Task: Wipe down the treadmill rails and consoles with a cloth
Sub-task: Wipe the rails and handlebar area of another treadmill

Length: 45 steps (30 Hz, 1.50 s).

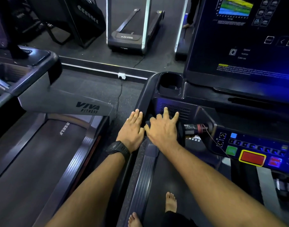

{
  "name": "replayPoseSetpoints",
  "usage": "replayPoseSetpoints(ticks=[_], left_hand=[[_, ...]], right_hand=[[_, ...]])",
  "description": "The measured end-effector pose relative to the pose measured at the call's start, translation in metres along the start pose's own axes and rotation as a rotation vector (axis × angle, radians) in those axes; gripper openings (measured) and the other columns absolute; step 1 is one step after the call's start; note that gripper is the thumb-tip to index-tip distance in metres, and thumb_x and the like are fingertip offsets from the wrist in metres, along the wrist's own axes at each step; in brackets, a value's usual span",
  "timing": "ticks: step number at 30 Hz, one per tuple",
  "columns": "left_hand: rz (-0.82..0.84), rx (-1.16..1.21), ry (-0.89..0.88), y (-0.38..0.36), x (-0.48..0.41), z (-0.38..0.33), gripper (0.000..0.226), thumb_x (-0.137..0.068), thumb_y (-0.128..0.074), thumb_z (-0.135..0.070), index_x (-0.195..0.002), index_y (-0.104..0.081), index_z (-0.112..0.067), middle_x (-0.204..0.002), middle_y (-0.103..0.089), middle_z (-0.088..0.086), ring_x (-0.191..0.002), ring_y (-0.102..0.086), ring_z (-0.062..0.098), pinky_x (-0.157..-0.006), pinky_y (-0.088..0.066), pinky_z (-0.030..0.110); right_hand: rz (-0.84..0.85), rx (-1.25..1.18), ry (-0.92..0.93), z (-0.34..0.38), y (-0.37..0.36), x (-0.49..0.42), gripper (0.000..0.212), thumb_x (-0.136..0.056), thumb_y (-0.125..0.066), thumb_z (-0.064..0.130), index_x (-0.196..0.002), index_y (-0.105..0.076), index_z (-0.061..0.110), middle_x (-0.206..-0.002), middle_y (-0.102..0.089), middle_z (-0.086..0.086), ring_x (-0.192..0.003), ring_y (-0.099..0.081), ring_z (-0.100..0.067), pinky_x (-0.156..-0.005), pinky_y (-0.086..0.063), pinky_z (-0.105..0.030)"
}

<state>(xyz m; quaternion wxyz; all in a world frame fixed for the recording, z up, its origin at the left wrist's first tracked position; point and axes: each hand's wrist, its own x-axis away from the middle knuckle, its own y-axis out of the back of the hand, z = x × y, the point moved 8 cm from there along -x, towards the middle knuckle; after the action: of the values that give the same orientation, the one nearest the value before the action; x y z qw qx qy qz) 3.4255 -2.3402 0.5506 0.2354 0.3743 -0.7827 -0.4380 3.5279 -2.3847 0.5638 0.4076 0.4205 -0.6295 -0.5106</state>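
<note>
The dark cloth [180, 131] sits at the centre of the frame, pinned under your right hand [163, 130] against the left end of the treadmill console [206, 115], just below its slotted speaker grille [181, 110]. Only its edges show, on either side of the hand. That hand lies flat with the fingers spread wide and straight, pressing on the cloth rather than curling round it. Your left hand [132, 128] rests just beside it, touching the curved black console rim [141, 99] with its fingers straight and close together, gripping nothing; a black wristwatch [118, 149] sits on that wrist. Above the hands is a cup holder [170, 82], and further to the upper right the lit touchscreen [238, 38] fills the corner. Right of the cloth a red-ringed safety key [201, 127] sticks out of the panel, with a thin cord hanging from it. Lower right are a green button [231, 150] and a red button framed in yellow [252, 158]. Your bare feet [170, 202] stand at the bottom centre of the frame. To the left, a neighbouring treadmill carries VIVA FITNESS lettering [88, 108] above its dark belt [42, 153]. Between the two machines, a white wall socket [121, 75] holds a black cable.
</note>
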Motion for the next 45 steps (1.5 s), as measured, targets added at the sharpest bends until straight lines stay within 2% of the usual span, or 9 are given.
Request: replayPoseSetpoints(ticks=[8, 16, 20, 25, 30, 32, 37, 42, 45], left_hand=[[0.004, -0.018, -0.007, 0.001, 0.001, 0.003, 0.064, -0.099, -0.036, -0.014, -0.158, -0.011, -0.007, -0.167, -0.002, 0.009, -0.154, 0.003, 0.017, -0.125, 0.0, 0.03], [-0.006, -0.012, 0.0, 0.001, 0.003, 0.001, 0.066, -0.099, -0.038, -0.015, -0.158, -0.011, -0.008, -0.167, -0.002, 0.008, -0.154, 0.002, 0.016, -0.122, 0.003, 0.025], [0.001, -0.003, -0.003, 0.0, 0.006, 0.003, 0.066, -0.098, -0.038, -0.014, -0.158, -0.012, -0.009, -0.167, -0.002, 0.008, -0.154, 0.001, 0.017, -0.125, -0.002, 0.031], [0.014, -0.022, 0.004, -0.002, 0.008, 0.003, 0.067, -0.098, -0.039, -0.016, -0.158, -0.011, -0.01, -0.167, -0.001, 0.007, -0.154, 0.003, 0.017, -0.125, -0.003, 0.032], [0.013, -0.034, -0.005, -0.002, 0.007, 0.005, 0.067, -0.098, -0.038, -0.018, -0.158, -0.011, -0.01, -0.167, -0.001, 0.007, -0.154, 0.002, 0.018, -0.126, -0.004, 0.034], [0.018, -0.042, 0.001, -0.003, 0.008, 0.005, 0.067, -0.098, -0.039, -0.018, -0.159, -0.011, -0.01, -0.167, -0.001, 0.008, -0.154, 0.002, 0.019, -0.126, -0.004, 0.035], [0.036, -0.079, -0.002, -0.006, 0.008, 0.005, 0.07, -0.098, -0.04, -0.022, -0.159, -0.009, -0.009, -0.167, 0.001, 0.008, -0.154, 0.004, 0.019, -0.126, -0.003, 0.035], [0.029, -0.095, -0.004, -0.005, 0.01, 0.006, 0.07, -0.098, -0.041, -0.021, -0.159, -0.009, -0.009, -0.167, 0.001, 0.008, -0.154, 0.004, 0.02, -0.126, -0.004, 0.035], [0.029, -0.114, -0.005, -0.007, 0.012, 0.005, 0.07, -0.098, -0.04, -0.023, -0.159, -0.008, -0.01, -0.167, 0.002, 0.008, -0.154, 0.004, 0.02, -0.126, -0.004, 0.035]], right_hand=[[0.002, -0.03, 0.051, 0.006, 0.003, -0.023, 0.049, -0.096, -0.037, 0.053, -0.108, -0.073, 0.02, -0.107, -0.07, -0.004, -0.105, -0.057, -0.029, -0.081, -0.041, -0.045], [-0.092, 0.051, 0.068, 0.002, -0.011, 0.015, 0.047, -0.093, -0.047, 0.057, -0.115, -0.064, 0.02, -0.114, -0.063, -0.005, -0.11, -0.053, -0.032, -0.09, -0.042, -0.054], [0.134, -0.069, 0.001, -0.001, -0.005, -0.033, 0.051, -0.096, -0.036, 0.051, -0.116, -0.071, 0.02, -0.116, -0.069, -0.008, -0.111, -0.056, -0.032, -0.089, -0.046, -0.051], [-0.097, 0.076, 0.026, 0.008, -0.016, 0.028, 0.046, -0.093, -0.051, 0.053, -0.122, -0.06, 0.018, -0.127, -0.058, -0.009, -0.122, -0.047, -0.037, -0.1, -0.035, -0.062], [-0.043, -0.046, 0.041, -0.005, 0.001, -0.015, 0.048, -0.095, -0.039, 0.056, -0.114, -0.068, 0.023, -0.114, -0.065, -0.003, -0.107, -0.055, -0.031, -0.085, -0.046, -0.048], [0.008, -0.065, 0.009, -0.006, -0.002, -0.018, 0.049, -0.095, -0.039, 0.056, -0.116, -0.069, 0.023, -0.116, -0.066, -0.004, -0.11, -0.055, -0.031, -0.087, -0.047, -0.049], [-0.171, 0.068, 0.071, -0.005, -0.015, 0.029, 0.05, -0.091, -0.05, 0.058, -0.123, -0.06, 0.021, -0.122, -0.06, -0.005, -0.119, -0.05, -0.033, -0.097, -0.039, -0.06], [-0.037, -0.071, 0.001, -0.007, -0.001, -0.019, 0.047, -0.093, -0.041, 0.055, -0.109, -0.071, 0.023, -0.108, -0.068, -0.002, -0.105, -0.056, -0.029, -0.08, -0.045, -0.046], [-0.148, 0.022, 0.037, -0.009, -0.01, 0.008, 0.048, -0.091, -0.042, 0.057, -0.114, -0.066, 0.021, -0.111, -0.064, -0.005, -0.107, -0.054, -0.031, -0.085, -0.044, -0.051]])
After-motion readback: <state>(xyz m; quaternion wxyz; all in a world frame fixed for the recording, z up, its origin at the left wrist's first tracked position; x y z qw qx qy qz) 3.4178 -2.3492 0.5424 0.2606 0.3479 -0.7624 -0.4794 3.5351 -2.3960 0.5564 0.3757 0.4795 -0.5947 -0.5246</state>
